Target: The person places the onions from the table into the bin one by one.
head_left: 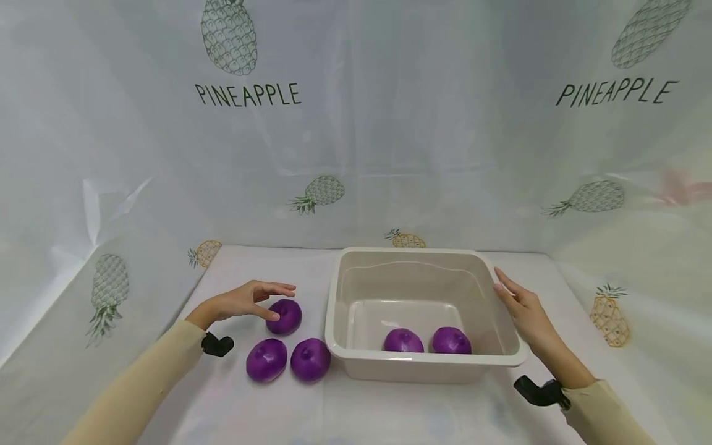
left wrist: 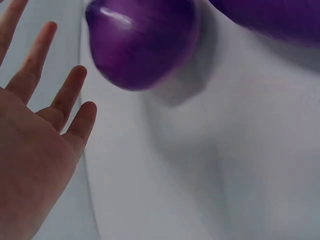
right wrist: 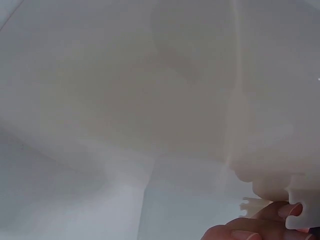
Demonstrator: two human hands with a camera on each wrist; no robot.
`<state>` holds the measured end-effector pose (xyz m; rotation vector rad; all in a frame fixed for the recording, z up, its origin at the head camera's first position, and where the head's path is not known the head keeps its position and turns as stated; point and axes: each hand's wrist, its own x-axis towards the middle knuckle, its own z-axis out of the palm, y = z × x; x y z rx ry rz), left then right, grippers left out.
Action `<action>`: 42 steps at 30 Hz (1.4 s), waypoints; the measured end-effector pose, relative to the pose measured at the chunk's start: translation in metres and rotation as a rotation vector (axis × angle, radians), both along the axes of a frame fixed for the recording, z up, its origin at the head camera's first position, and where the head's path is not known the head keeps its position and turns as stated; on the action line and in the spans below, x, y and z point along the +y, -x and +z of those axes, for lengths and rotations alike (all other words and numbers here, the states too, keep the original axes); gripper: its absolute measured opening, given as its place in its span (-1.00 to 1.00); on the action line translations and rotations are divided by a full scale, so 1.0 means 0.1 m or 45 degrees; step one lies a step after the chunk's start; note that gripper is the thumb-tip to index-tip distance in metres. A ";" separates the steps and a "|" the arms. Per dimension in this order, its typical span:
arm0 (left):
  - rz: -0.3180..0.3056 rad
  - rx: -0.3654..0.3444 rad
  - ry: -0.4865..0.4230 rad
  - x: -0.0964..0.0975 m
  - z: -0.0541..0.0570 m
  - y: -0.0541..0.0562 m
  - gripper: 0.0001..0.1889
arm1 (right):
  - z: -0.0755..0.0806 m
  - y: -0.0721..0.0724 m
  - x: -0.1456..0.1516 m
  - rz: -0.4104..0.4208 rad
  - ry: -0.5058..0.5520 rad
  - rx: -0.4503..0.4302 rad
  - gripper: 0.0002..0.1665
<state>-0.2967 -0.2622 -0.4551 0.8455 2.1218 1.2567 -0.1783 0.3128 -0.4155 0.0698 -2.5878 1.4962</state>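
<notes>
loosely, left hand [head_left: 241,301] spreads empty by an onion [head_left: 288,322]; whether right hand [head_left: 527,316] grips tub [head_left: 400,369] is unclear.

The 3 round pieces [head_left: 267,360] at the left are glossy deep purple, matching the 2 others [head_left: 452,340] inside the plain cream bin [head_left: 411,369]. Beige sleeves [head_left: 143,378] carry black wrist mounts [head_left: 217,345]. The tablecloth [head_left: 378,411] is white, with faint bluish blotches at its near side. The pale grey curtain [head_left: 411,142] bears grey-green and yellow-orange pineapple prints [head_left: 229,40], plus dark green lettering [head_left: 248,94]; a blurry red patch [head_left: 683,188] tints its right.
</notes>
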 end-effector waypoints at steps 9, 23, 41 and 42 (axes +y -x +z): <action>0.014 -0.097 -0.006 -0.09 -0.31 0.01 -0.34 | -0.04 0.00 -0.05 0.002 -0.020 -0.029 -0.35; -0.008 -0.134 -0.005 -0.05 -0.41 0.09 -0.38 | -0.01 -0.01 -0.02 -0.004 -0.052 0.012 -0.35; 0.051 -0.096 -0.017 -0.05 -0.37 0.13 -0.40 | 0.02 0.01 0.00 0.014 -0.028 0.000 -0.32; 0.060 -0.097 -0.017 -0.06 -0.35 0.13 -0.40 | 0.01 0.00 0.00 0.018 -0.018 -0.005 -0.32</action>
